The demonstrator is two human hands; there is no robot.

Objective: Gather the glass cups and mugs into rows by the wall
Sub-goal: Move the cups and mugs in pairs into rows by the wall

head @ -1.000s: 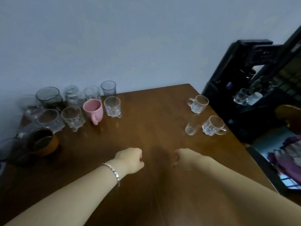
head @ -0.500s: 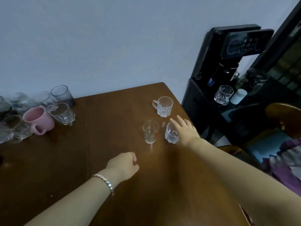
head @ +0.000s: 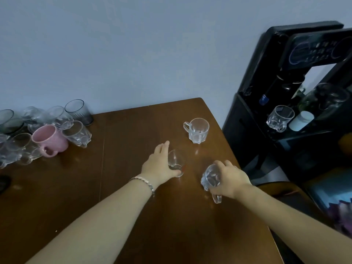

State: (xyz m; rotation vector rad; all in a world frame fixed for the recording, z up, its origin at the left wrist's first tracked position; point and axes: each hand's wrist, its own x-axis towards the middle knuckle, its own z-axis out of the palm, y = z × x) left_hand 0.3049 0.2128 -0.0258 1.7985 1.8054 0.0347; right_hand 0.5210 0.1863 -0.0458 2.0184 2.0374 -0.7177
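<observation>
My left hand wraps around a small clear glass cup in the middle of the brown table; the cup leans a little. My right hand grips a clear glass mug, tipped on its side with the handle pointing down toward me. Another clear mug stands alone farther back near the table's right edge. By the wall at the left stands a cluster of glasses with a pink mug and a dark tumbler among them.
A black water dispenser stands right of the table, with a glass mug and a white container on its shelf. The table's right edge runs close to my right hand. A dark object lies at the far left.
My left hand reached forward from a loose fist and took the small cup. My right hand closed on the mug and tipped it toward me. The view came closer.
</observation>
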